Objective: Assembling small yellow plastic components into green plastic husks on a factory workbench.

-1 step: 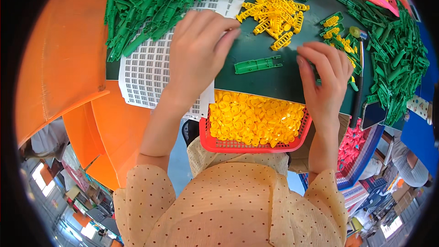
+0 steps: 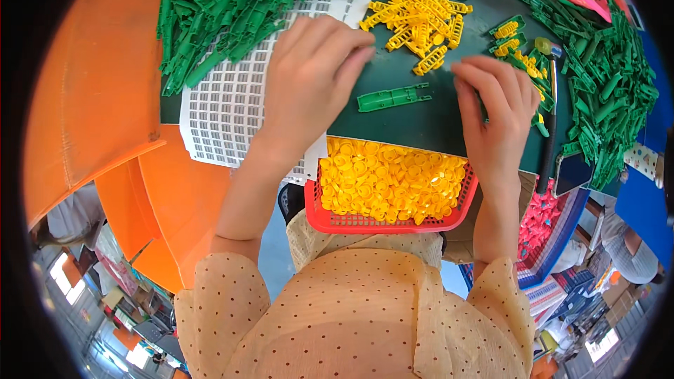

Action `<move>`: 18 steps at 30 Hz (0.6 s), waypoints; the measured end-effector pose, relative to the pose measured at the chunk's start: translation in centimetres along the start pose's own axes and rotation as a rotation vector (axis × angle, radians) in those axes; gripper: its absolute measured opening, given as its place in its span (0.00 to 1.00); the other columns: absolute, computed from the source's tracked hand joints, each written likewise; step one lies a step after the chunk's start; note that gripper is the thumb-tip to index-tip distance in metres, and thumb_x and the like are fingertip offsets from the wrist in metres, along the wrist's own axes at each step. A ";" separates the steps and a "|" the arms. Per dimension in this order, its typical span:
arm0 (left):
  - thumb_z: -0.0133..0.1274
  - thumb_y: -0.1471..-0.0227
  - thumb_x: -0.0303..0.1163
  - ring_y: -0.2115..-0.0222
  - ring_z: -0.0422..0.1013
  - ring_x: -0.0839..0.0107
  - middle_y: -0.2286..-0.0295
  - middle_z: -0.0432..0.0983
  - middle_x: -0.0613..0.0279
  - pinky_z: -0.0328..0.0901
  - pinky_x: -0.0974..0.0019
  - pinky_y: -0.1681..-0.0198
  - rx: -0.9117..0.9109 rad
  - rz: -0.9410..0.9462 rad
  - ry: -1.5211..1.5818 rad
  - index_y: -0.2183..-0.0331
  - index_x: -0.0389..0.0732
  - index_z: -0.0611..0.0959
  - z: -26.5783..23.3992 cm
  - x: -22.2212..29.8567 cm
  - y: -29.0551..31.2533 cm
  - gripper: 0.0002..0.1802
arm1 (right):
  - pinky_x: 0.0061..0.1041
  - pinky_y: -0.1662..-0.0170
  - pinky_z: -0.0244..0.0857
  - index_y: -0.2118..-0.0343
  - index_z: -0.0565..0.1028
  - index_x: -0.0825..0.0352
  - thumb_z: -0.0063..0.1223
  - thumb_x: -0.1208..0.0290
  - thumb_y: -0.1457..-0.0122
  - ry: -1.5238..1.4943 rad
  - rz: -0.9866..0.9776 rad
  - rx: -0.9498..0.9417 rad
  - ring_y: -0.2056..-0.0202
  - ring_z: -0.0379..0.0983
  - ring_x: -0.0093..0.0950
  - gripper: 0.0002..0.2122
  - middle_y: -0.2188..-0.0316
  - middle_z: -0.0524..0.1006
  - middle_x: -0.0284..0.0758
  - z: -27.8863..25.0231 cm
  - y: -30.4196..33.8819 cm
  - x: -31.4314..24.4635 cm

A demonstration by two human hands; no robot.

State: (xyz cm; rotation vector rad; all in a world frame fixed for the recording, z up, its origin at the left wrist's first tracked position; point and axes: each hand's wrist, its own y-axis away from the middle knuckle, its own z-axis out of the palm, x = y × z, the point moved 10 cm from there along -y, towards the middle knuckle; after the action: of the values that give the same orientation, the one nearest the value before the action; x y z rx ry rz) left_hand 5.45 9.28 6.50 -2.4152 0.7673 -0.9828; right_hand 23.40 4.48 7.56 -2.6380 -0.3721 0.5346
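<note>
Head camera view, looking down: my left hand (image 2: 309, 77) and my right hand (image 2: 497, 102) are both loosely curled, thumbs near the fingertips; I cannot tell whether the tips meet or pinch something small. Between them, a long green plastic piece (image 2: 393, 98), hollow side up, lies on a dark green tabletop (image 2: 404, 128), apart from both. Just beyond it is a small heap of yellow ladder-like parts (image 2: 421, 24). My left hand is over a printed white sheet (image 2: 223, 109), partly covered by a pile of green pieces (image 2: 232, 14). More green pieces (image 2: 612, 102) fill the right side, near a black-handled tool (image 2: 550, 140). Nearest my body, a red basket (image 2: 390, 227) holds round yellow caps (image 2: 393, 181). Orange panels (image 2: 98, 63) stand at left.
</note>
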 end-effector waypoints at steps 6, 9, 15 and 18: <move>0.63 0.53 0.28 0.68 0.71 0.62 0.73 0.75 0.65 0.65 0.61 0.64 -0.092 -0.001 0.150 0.70 0.42 0.83 2.5 1.4 0.2 0.06 | 0.33 0.51 0.59 0.65 0.78 0.59 0.61 0.76 0.47 0.112 -0.074 -0.072 0.58 0.71 0.31 0.08 0.62 0.75 0.27 3.4 -1.5 -0.6; 0.63 0.53 0.28 0.69 0.71 0.62 0.73 0.75 0.64 0.65 0.61 0.64 -0.126 -0.031 0.171 0.70 0.41 0.83 2.6 1.2 0.9 0.06 | 0.33 0.52 0.60 0.67 0.76 0.60 0.61 0.76 0.48 0.077 -0.092 -0.079 0.59 0.71 0.31 0.07 0.63 0.76 0.27 3.0 -1.4 -1.0; 0.63 0.53 0.24 0.70 0.69 0.62 0.74 0.75 0.63 0.64 0.62 0.65 -0.094 -0.108 0.193 0.70 0.39 0.84 0.4 0.1 2.0 0.05 | 0.31 0.55 0.61 0.68 0.74 0.62 0.61 0.75 0.48 0.015 -0.129 -0.126 0.60 0.72 0.31 0.07 0.63 0.78 0.28 3.7 -0.6 -1.1; 0.63 0.53 0.22 0.70 0.70 0.62 0.73 0.77 0.62 0.64 0.64 0.66 -0.089 -0.229 0.216 0.68 0.39 0.84 -0.5 -0.7 3.4 0.07 | 0.31 0.55 0.61 0.65 0.76 0.62 0.62 0.76 0.48 0.013 -0.126 -0.151 0.59 0.73 0.31 0.09 0.62 0.78 0.30 3.4 -0.5 -0.9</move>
State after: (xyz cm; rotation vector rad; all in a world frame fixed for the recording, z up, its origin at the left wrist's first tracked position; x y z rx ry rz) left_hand 3.53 7.07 4.58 -2.5434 0.6256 -1.3427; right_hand 21.08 5.77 5.20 -2.7373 -0.5912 0.4646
